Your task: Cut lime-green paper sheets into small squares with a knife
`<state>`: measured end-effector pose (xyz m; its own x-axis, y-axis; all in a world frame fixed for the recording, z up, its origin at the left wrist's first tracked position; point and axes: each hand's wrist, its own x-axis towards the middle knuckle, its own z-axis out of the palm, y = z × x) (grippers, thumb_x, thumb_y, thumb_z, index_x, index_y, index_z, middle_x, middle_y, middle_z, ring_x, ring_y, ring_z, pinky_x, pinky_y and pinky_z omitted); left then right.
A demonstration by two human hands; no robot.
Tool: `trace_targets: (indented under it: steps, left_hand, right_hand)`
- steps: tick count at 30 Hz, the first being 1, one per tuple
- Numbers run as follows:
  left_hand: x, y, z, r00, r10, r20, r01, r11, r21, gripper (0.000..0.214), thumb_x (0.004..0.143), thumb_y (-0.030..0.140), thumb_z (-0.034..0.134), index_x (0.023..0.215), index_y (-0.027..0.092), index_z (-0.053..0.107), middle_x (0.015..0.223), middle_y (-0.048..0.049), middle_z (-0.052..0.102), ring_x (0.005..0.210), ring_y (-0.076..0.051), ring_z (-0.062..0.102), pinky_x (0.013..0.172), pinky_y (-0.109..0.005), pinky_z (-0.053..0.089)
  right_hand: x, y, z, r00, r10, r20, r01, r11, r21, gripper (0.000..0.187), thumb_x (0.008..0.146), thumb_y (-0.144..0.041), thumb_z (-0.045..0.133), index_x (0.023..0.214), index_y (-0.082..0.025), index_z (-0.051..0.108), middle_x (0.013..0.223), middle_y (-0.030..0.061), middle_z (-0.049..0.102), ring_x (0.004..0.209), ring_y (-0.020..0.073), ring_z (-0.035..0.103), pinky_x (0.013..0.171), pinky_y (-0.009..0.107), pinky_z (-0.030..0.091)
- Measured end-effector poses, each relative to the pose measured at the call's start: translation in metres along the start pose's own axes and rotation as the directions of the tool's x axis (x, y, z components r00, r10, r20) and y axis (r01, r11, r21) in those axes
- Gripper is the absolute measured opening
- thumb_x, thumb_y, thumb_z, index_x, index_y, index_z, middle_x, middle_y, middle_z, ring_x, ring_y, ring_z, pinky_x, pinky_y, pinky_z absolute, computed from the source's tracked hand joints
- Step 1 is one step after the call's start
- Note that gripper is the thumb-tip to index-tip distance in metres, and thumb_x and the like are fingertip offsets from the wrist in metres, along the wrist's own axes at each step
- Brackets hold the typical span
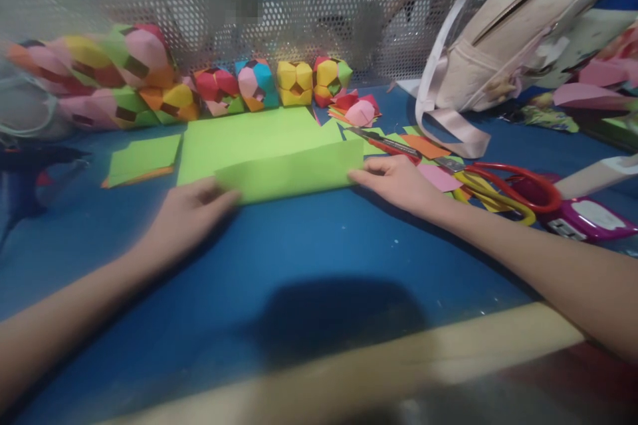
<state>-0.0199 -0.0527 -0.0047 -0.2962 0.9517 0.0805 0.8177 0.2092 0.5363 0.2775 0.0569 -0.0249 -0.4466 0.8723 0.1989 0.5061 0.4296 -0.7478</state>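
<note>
A folded strip of green paper (294,174) is stretched between my hands, low over the blue table. My left hand (199,209) pinches its left end, thumb on the near side. At the right end, the thumb and fingers of my right hand (391,179) grip the edge. Just behind the strip lies a larger green sheet (249,136), partly covered by it. A small stack of green paper pieces (144,158), with orange underneath, rests to the left of that sheet.
Folded paper blocks (295,83) line the back against a perforated metal panel (319,20). Red-handled scissors (528,186) and yellow-handled scissors (498,202) lie right, among paper scraps, near a purple object (588,218). A pale backpack (498,33) stands back right; a dark blue tool (24,179) is left.
</note>
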Motion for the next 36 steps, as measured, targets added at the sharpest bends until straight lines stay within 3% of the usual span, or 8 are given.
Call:
trace_targets:
  steps: [10, 24, 36]
  left_hand:
    - [0.000, 0.006, 0.003, 0.998, 0.052, -0.047, -0.051, 0.998, 0.026, 0.039, 0.070, 0.060, 0.048, 0.060, 0.022, 0.052, 0.058, 0.0002, 0.057, 0.059, -0.018, 0.051, 0.056, -0.030, 0.035]
    - [0.005, 0.005, 0.004, 0.997, 0.007, -0.073, -0.005, 0.999, 0.032, 0.040, 0.068, 0.062, 0.047, 0.059, 0.023, 0.050, 0.055, 0.0025, 0.053, 0.058, -0.017, 0.048, 0.055, -0.029, 0.033]
    - [0.008, 0.014, 0.003, 0.997, 0.019, -0.072, -0.026, 0.996, -0.090, 0.026, 0.079, 0.044, 0.052, 0.067, 0.021, 0.052, 0.064, 0.0016, 0.057, 0.065, -0.016, 0.051, 0.063, -0.028, 0.037]
  right_hand:
    - [0.000, 0.000, -0.004, 0.998, 0.008, 0.058, -0.006, 1.000, -0.028, 0.043, 0.077, -0.051, 0.055, 0.054, -0.021, 0.035, 0.057, -0.0045, 0.032, 0.057, 0.0103, 0.032, 0.054, 0.028, 0.024]
    - [0.000, 0.000, -0.005, 0.997, 0.016, 0.073, -0.016, 1.000, -0.001, 0.039, 0.076, -0.050, 0.059, 0.056, -0.020, 0.044, 0.059, -0.0027, 0.040, 0.060, 0.0115, 0.036, 0.055, 0.027, 0.029]
    - [0.006, 0.000, 0.001, 0.999, 0.035, -0.017, -0.035, 0.999, -0.005, 0.040, 0.077, -0.047, 0.057, 0.052, -0.020, 0.042, 0.055, -0.0041, 0.035, 0.056, 0.0098, 0.033, 0.054, 0.027, 0.025]
